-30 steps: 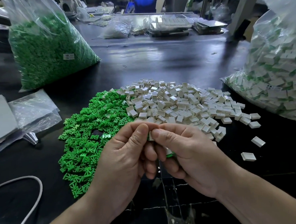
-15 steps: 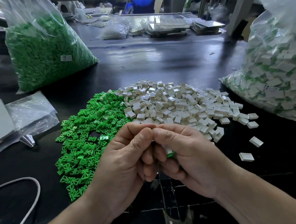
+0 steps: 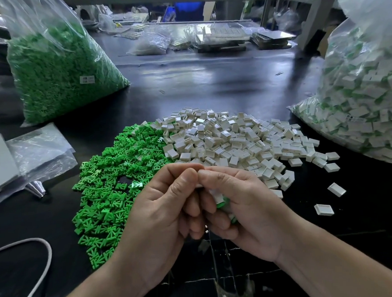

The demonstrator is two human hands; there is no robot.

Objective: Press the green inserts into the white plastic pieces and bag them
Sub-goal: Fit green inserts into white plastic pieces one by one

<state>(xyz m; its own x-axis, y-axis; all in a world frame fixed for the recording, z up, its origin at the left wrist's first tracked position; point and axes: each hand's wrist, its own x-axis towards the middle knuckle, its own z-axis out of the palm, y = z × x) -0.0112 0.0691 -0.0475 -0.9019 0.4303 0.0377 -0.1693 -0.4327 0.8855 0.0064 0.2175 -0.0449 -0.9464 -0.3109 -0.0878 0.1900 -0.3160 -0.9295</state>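
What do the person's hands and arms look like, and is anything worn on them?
Both the left hand and the right hand are bare: no gloves, no rings seen. The nails are short. The left forearm and the right forearm are bare too, with no sleeve, watch or band in view.

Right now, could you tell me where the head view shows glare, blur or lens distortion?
Head view: light glares on the black table beyond the white pieces; far clutter is soft; the wide lens bows the edges, tilting the bag of green inserts and the bag of finished pieces.
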